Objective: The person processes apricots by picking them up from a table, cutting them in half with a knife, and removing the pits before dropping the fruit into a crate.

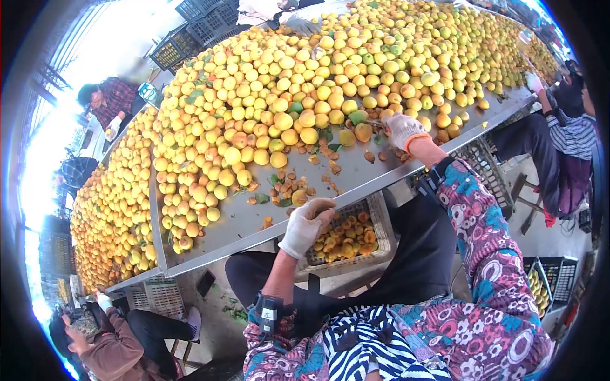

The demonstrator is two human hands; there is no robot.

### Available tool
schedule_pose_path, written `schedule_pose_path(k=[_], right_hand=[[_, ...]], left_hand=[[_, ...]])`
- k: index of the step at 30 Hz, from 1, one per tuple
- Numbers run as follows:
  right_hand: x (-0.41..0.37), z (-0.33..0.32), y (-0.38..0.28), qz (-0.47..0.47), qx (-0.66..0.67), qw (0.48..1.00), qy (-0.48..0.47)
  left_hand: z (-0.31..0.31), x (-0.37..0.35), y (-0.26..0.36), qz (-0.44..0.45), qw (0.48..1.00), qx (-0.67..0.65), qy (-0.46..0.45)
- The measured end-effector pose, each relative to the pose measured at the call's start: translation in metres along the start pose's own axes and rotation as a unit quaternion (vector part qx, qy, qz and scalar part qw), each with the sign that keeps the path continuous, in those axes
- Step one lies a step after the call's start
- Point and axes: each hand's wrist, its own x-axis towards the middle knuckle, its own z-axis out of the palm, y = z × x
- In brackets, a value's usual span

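Left neighbour: a person in a brown top sits at the near left, one pale-gloved hand at the edge of the metal table
Fruit heap: yellow-orange fruit spreads over the table from far left to far right, its near margin ragged, with bare metal between it and the near edge
Divider: a raised metal strip crosses the left part of the table, fruit on both sides
Scraps: brown pieces and green leaves lie on the bare metal, between the two hands and farther left
Left hand: gloved left hand at the near edge, fingers curled inward; whether they enclose anything, I cannot tell
Crate: a pale crate just below the table edge, beside the left hand, holding orange fruit pieces
Right hand: gloved right hand at the heap's near margin, fingers bent, beside a loose fruit; its grip is too small to read
Handling well: I would keep finger pressure light, since ripe flesh probably bruises, work from the loose margin so the heap stays put, and keep leaves away from the crate
Right neighbour: a person in a striped top sits at the far right
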Motion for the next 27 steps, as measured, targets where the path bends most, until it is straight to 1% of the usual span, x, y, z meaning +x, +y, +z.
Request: schedule_pose_path(k=[2, 3, 6, 7, 8, 10, 11, 13, 14, 15, 16, 17, 18, 19, 20, 21, 24, 25, 27], right_hand=[[0.000, 0.014, 0.004, 0.002, -0.027, 1.000, -0.014], [0.000, 0.012, 0.002, 0.006, -0.035, 0.999, -0.003], [-0.003, -0.001, -0.004, 0.008, 0.051, 0.998, -0.034], [-0.005, -0.002, -0.006, -0.011, 0.069, 0.998, 0.005], [-0.010, -0.004, -0.011, -0.022, 0.132, 0.991, 0.018], [-0.039, -0.036, -0.039, -0.044, 0.258, 0.964, 0.036], [-0.060, -0.058, -0.062, 0.001, 0.358, 0.933, -0.048], [-0.076, -0.041, -0.082, -0.119, 0.345, 0.929, 0.053], [-0.083, -0.031, -0.091, -0.179, 0.337, 0.919, 0.105], [-0.089, -0.021, -0.101, -0.199, 0.325, 0.915, 0.132], [-0.095, -0.012, -0.109, -0.217, 0.315, 0.910, 0.160], [-0.101, -0.008, -0.116, -0.234, 0.304, 0.904, 0.189], [-0.108, -0.009, -0.121, -0.200, 0.378, 0.896, 0.121], [-0.113, -0.011, -0.124, -0.164, 0.447, 0.878, 0.051], [-0.119, -0.014, -0.127, -0.125, 0.510, 0.851, -0.019], [-0.128, -0.025, -0.132, -0.089, 0.534, 0.837, -0.080], [-0.142, -0.019, -0.145, -0.198, 0.495, 0.846, 0.024], [-0.149, -0.030, -0.149, -0.145, 0.564, 0.813, 0.008], [-0.159, -0.063, -0.157, -0.039, 0.685, 0.727, -0.026]], left_hand=[[0.008, 0.003, -0.001, 0.022, 1.000, -0.005, -0.003], [0.012, 0.006, 0.000, 0.034, 0.999, -0.007, -0.005], [0.019, 0.015, 0.003, 0.018, 1.000, -0.002, 0.001], [0.019, 0.020, 0.007, 0.023, 0.999, 0.035, 0.003], [0.022, 0.025, 0.007, 0.018, 0.998, -0.053, 0.026], [0.035, 0.034, 0.004, 0.010, 0.971, -0.228, 0.075], [0.042, 0.037, 0.010, 0.002, 0.952, -0.297, 0.080], [0.056, 0.041, 0.026, -0.005, 0.898, -0.431, 0.086], [0.063, 0.045, 0.019, 0.076, 0.926, -0.351, 0.114], [0.069, 0.051, 0.004, 0.154, 0.941, -0.265, 0.140], [0.067, 0.047, 0.006, 0.228, 0.944, -0.173, 0.162], [0.064, 0.035, 0.006, 0.223, 0.950, -0.150, 0.159], [0.059, 0.019, 0.017, 0.219, 0.955, -0.127, 0.156], [0.056, 0.014, 0.015, 0.174, 0.928, -0.310, 0.108], [0.052, 0.009, 0.014, 0.125, 0.866, -0.481, 0.055], [0.049, 0.001, 0.015, 0.129, 0.855, -0.501, 0.042], [0.041, -0.007, 0.010, 0.113, 0.825, -0.553, 0.027], [0.036, -0.010, 0.011, 0.146, 0.839, -0.523, 0.015], [0.029, -0.021, 0.019, 0.124, 0.817, -0.563, 0.010]])
